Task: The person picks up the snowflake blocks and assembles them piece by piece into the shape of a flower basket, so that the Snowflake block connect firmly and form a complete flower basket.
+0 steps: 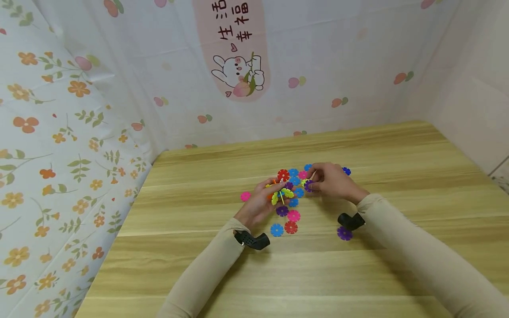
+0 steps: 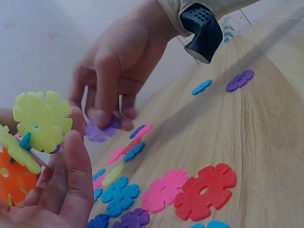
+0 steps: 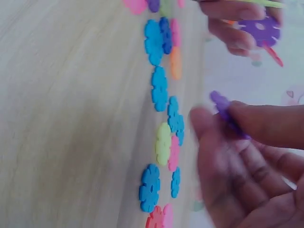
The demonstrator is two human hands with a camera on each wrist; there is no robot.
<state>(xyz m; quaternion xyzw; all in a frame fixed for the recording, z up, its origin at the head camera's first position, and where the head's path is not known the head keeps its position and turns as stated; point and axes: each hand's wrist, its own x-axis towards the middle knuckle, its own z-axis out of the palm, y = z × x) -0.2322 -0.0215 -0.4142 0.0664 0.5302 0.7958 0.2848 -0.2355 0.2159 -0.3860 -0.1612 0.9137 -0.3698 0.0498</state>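
My left hand [image 1: 258, 203] holds a cluster of plastic snowflake discs joined together [image 1: 287, 193]. In the left wrist view a yellow disc [image 2: 42, 121] and an orange disc [image 2: 16, 179] stand out in that cluster; a purple disc [image 3: 261, 29] of it shows in the right wrist view. To its right, my right hand [image 1: 334, 182] pinches a single purple snowflake disc [image 3: 229, 116] between thumb and fingers. This disc is apart from the cluster, held above the loose discs on the table.
Loose snowflake discs lie on the wooden table [image 1: 191, 247] under and around the hands, among them a red disc [image 1: 291, 227], a light blue disc [image 1: 277, 230] and a pink disc [image 1: 245, 196]. A purple disc [image 1: 344, 234] lies below the right wrist. Patterned cloth [image 1: 179, 88] hangs behind the table.
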